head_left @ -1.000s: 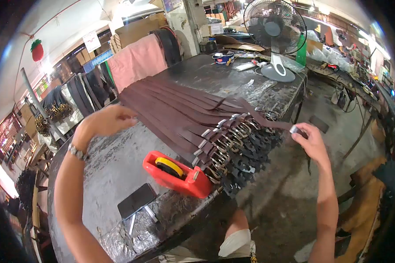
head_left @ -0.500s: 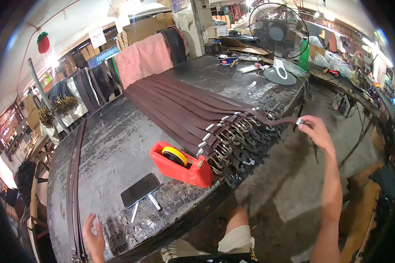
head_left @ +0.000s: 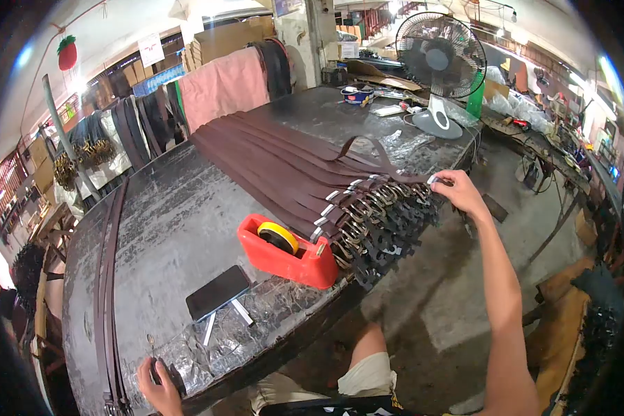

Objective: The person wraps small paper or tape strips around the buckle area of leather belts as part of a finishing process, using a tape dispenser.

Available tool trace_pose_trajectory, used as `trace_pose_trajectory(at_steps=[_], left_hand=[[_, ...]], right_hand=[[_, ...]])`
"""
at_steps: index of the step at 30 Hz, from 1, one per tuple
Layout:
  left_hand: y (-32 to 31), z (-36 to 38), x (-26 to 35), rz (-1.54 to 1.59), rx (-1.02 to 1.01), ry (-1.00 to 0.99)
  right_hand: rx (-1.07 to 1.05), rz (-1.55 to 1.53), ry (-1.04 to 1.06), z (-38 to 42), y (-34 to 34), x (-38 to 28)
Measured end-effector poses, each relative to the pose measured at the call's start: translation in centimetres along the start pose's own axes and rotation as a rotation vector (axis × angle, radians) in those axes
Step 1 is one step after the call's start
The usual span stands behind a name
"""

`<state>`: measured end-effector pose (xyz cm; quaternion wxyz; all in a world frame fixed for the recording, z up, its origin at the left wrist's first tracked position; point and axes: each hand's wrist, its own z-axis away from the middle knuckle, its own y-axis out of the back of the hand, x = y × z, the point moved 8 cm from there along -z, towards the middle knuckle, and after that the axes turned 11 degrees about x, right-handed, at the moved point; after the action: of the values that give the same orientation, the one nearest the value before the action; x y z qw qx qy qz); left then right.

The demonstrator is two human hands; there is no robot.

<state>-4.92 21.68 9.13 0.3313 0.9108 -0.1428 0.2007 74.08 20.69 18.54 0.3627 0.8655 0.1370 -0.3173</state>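
Note:
My right hand (head_left: 457,194) pinches the buckle end of a brown belt (head_left: 378,154) that arches up off the table, past the right end of the row. A row of several brown belts (head_left: 284,166) lies side by side across the dark table (head_left: 173,229), their metal buckles (head_left: 367,215) hanging at the front edge. My left hand (head_left: 158,385) rests at the near left edge of the table, fingers closed on a small dark object next to a few belts (head_left: 107,277) laid lengthwise.
A red tape dispenser (head_left: 284,249) with a yellow roll stands in front of the belt row. A black phone (head_left: 218,292) lies near the front edge. A standing fan (head_left: 440,62) and small items sit at the far end. Pink cloth (head_left: 225,87) hangs behind.
My right hand has lifted the belt's buckle end up and back toward the table, so the belt now arches. My left hand dropped from above the belts to the near left edge.

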Motion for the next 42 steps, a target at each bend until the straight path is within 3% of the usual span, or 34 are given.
trace_pose_trajectory(at_steps=[4, 14, 23, 31, 42], left_hand=[[0.3, 0.1, 0.8, 0.034, 0.063, -0.032], [1.0, -0.6, 3.2, -0.028, -0.024, -0.014], [1.0, -0.4, 3.0, -0.045, -0.022, 0.016], [1.2, -0.4, 2.9, -0.064, 0.004, -0.020], [1.4, -0.4, 3.1, -0.048, 0.003, 0.023]], right_hand=[[-0.010, 0.092, 0.057, -1.0, -0.2, -1.2], [0.052, 0.095, 0.014, 0.5, 7.4, -3.3], [0.075, -0.028, -0.081, -0.2, 4.8, -1.0], [0.225, -0.196, -0.199, -0.6, 5.3, -1.4], [0.165, -0.164, -0.256, -0.1, 3.1, -0.1]])
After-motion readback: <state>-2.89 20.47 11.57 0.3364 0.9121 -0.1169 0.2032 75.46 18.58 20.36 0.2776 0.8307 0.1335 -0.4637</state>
